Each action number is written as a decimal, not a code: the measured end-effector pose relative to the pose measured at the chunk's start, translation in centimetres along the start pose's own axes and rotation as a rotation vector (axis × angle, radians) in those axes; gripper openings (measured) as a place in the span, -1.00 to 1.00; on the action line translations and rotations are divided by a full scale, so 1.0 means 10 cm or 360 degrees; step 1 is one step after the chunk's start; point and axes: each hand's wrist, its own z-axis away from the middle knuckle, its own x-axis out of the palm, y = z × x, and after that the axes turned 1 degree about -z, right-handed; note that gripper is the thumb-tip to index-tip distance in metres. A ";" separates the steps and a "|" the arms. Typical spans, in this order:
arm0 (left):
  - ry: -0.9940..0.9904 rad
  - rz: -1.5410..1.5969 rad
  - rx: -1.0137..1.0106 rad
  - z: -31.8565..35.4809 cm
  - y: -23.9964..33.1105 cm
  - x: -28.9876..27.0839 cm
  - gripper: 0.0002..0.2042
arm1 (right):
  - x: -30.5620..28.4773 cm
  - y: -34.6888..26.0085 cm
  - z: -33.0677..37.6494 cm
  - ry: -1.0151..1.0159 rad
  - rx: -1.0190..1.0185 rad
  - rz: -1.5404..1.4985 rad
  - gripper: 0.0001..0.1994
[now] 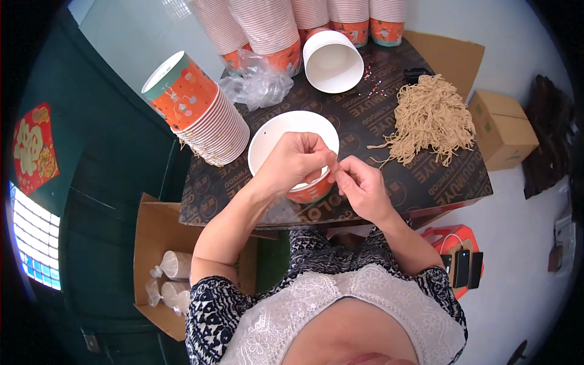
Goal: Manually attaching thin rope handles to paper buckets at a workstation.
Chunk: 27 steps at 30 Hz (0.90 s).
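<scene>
My left hand (294, 163) grips the near rim of a white-lined orange paper bowl (280, 135) standing on the dark board table (365, 121). My right hand (360, 185) is right beside it at the rim, with thumb and fingers pinched together; what they pinch is too small to see, perhaps a thin string. A pile of tan strings (429, 118) lies to the right of the bowl.
A stack of orange bowls (201, 112) lies on its side at the left. Tall bowl stacks (286, 24), one bowl tipped on its side (331, 61) and crumpled clear plastic (258, 82) are at the back. Cardboard boxes (502, 128) sit at the right, a box with bagged cups (164, 267) at the lower left, and phones on a red stool (462, 264).
</scene>
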 end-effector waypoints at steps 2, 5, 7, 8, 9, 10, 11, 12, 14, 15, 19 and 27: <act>0.0002 -0.0047 -0.0001 -0.03 -0.03 -0.02 -0.90 | -0.02 -0.01 0.01 -0.0017 -0.0003 -0.0041 -0.93; -0.0016 -0.0057 -0.0024 -0.03 -0.02 -0.01 -0.90 | -0.10 -0.10 0.00 -0.0022 0.0004 -0.0107 -0.92; -0.0072 -0.0032 -0.0042 -0.03 -0.01 -0.01 -0.89 | -0.17 -0.19 -0.03 0.0003 0.0006 -0.0035 -0.91; -0.0073 -0.0036 -0.0040 -0.02 -0.01 -0.01 -0.89 | -0.19 -0.23 -0.06 0.0004 0.0002 -0.0037 -0.91; -0.0081 -0.0032 -0.0066 -0.02 -0.01 -0.01 -0.90 | -0.20 -0.27 -0.08 0.0017 -0.0035 0.0002 -0.91; -0.0092 -0.0028 -0.0092 -0.02 0.00 -0.01 -0.91 | -0.22 -0.30 -0.11 0.0034 -0.0072 0.0043 -0.91; -0.0096 -0.0031 -0.0090 -0.02 0.02 -0.01 -0.91 | -0.23 -0.33 -0.13 0.0048 -0.0132 0.0152 -0.93; -0.0124 -0.0033 -0.0113 -0.01 0.05 0.00 -0.92 | -0.24 -0.35 -0.17 0.0052 -0.0134 0.0152 -0.93; -0.0148 -0.0034 -0.0140 -0.01 0.06 0.00 -0.93 | -0.24 -0.39 -0.25 0.0053 -0.0481 0.0384 -0.95; -0.0160 -0.0007 -0.0103 -0.01 0.04 0.01 -0.92 | -0.24 -0.39 -0.30 0.0052 -0.0480 0.0381 -0.95; -0.0232 0.0020 -0.0081 -0.04 0.01 0.04 -0.90 | -0.24 -0.35 -0.43 -0.0010 -0.0647 0.0512 -0.97; -0.0147 0.0257 -0.0146 -0.06 -0.05 -0.03 -0.91 | -0.40 -0.28 -0.37 -0.0175 -0.0341 0.0155 -0.89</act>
